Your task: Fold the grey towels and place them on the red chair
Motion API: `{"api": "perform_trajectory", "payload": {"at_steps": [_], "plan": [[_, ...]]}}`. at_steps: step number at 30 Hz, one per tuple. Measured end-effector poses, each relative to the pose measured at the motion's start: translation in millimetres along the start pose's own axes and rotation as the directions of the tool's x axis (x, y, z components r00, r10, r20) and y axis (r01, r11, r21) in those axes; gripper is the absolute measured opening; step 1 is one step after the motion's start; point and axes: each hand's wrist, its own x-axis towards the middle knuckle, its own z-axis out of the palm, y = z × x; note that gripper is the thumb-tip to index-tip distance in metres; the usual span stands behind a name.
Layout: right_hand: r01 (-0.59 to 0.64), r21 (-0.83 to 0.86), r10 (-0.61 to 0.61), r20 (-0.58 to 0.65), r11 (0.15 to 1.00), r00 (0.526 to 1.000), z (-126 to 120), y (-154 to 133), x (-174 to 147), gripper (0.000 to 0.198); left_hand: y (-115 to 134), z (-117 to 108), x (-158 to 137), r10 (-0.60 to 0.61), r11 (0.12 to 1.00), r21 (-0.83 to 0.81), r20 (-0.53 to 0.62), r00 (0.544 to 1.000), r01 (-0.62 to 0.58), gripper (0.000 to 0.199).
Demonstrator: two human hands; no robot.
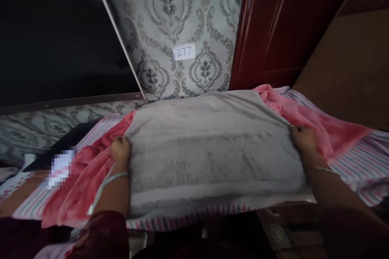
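A grey towel (209, 145) lies spread out in front of me, with a few soft wrinkles and a smoother band near its front edge. My left hand (120, 148) is closed on its left edge. On the opposite side, my right hand (304, 136) grips the right edge, fingers curled in. Pink cloth (97, 158) shows beyond the towel on both sides, bunched at the left and flatter at the right. Beneath it all is a striped sheet (358, 166), whose edge also shows along the front.
A large dark television screen (60, 36) stands at the left back. Patterned wallpaper (164, 8) with a paper label (184, 51) reading 277 is behind. A dark red door (267, 24) and a cardboard box (352, 60) are at the right. A blurred-out patch (60, 168) lies left.
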Motion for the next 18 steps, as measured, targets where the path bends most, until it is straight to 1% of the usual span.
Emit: {"api": "perform_trajectory", "payload": {"at_steps": [3, 6, 11, 13, 15, 18], "plan": [[-0.037, -0.024, 0.037, 0.012, 0.999, 0.999, 0.6, -2.5, -1.6, 0.055, -2.6, 0.8, -1.1, -0.023, 1.0, -0.005, -0.009, 1.0, 0.023, 0.045], [-0.046, -0.043, 0.047, 0.014, 0.998, 0.999, 2.1, -3.5, -3.0, 0.057, -4.7, 2.0, -1.7, -0.036, 0.999, -0.021, -0.018, 0.999, 0.035, 0.042], [-0.047, -0.056, 0.044, -0.037, 0.997, 0.998, 1.0, -5.2, -9.0, 0.056, -7.8, 4.3, 0.4, -0.062, 0.997, -0.046, -0.009, 0.998, 0.061, 0.043], [-0.025, -0.051, 0.023, -0.04, 0.998, 0.999, -0.6, -6.5, -10.7, 0.056, -8.4, 2.8, 3.0, -0.062, 0.996, -0.064, 0.021, 0.998, 0.063, 0.043], [-0.002, -0.05, 0.001, -0.016, 0.999, 1.0, -2.7, -7.3, -10.8, 0.056, -8.1, -1.6, 6.8, -0.049, 0.995, -0.088, 0.069, 0.996, 0.056, 0.041], [0.05, -0.045, -0.049, 0.029, 0.998, 0.998, -7.1, -3.2, -8.2, 0.054, -7.3, -15.2, 12.3, -0.018, 0.99, -0.132, 0.161, 0.987, 0.04, 0.034]]}}
